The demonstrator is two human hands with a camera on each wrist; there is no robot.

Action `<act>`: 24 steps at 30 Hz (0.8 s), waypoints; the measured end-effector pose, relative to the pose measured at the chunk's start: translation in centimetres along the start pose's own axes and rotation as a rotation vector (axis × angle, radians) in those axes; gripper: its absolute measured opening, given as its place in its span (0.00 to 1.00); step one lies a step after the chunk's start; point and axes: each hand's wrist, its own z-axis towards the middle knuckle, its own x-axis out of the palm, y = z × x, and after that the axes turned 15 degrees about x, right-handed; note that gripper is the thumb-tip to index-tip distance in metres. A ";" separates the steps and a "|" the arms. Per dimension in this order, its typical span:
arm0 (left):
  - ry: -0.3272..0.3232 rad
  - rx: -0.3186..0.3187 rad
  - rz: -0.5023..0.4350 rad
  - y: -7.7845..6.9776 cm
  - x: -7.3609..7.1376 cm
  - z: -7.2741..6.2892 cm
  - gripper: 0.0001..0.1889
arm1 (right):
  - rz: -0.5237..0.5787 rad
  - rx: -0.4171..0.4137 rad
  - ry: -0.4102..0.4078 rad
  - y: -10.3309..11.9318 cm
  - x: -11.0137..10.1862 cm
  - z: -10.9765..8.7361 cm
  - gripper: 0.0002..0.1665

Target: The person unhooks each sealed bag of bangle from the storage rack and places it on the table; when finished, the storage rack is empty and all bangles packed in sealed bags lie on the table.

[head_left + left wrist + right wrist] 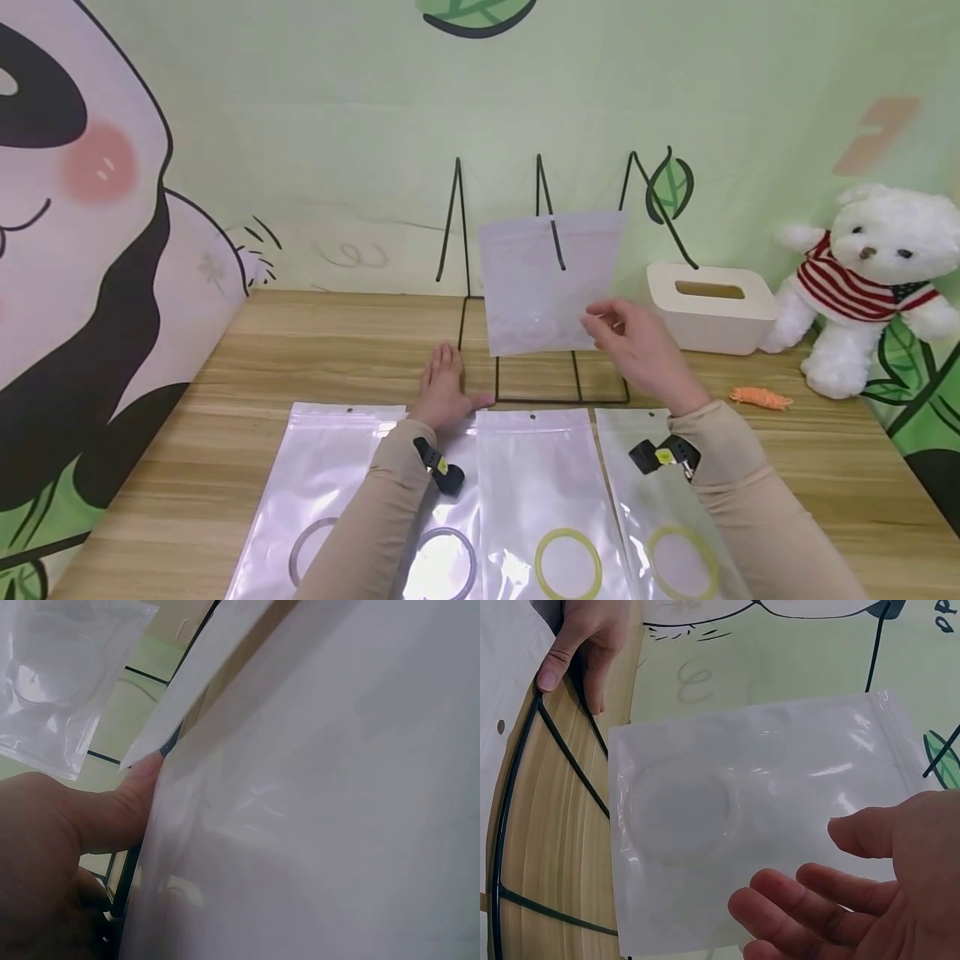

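Observation:
A clear-and-white zip bag (551, 287) hangs from the middle hook of a black wire display rack (562, 401). In the right wrist view a faint pale ring shape shows in this bag (765, 810). My right hand (637, 346) is beside the bag's lower right part, fingers loosely bent and holding nothing; the right wrist view shows the hand (855, 892) with its palm in front of the bag. My left hand (446, 396) rests at the rack's front left base corner, fingers extended over the table, the thumb (551, 671) touching the black wire.
Several zip bags (534, 467) lie in a row along the near side of the wooden table (180, 450), showing grey or yellow rings. A white tissue box (712, 321), an orange cord bundle (761, 398) and a white teddy bear (870, 275) are at the right.

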 end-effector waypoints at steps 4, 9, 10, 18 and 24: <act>-0.003 0.000 0.002 0.0 0.1 0.0 0.56 | 0.013 0.000 0.005 0.1 0.3 0.2 0.24; -0.002 0.000 -0.002 0.1 0.2 0.1 0.56 | 0.027 -0.001 0.003 0.1 0.7 0.5 0.22; -0.003 0.002 0.000 0.1 0.2 0.1 0.56 | 0.032 -0.002 0.004 0.0 0.7 0.5 0.22; -0.007 0.004 -0.004 0.2 0.1 0.0 0.56 | 0.043 -0.008 0.021 0.2 1.1 0.8 0.22; -0.001 -0.004 -0.014 0.2 0.1 0.1 0.56 | 0.039 0.000 0.026 0.4 1.3 1.0 0.22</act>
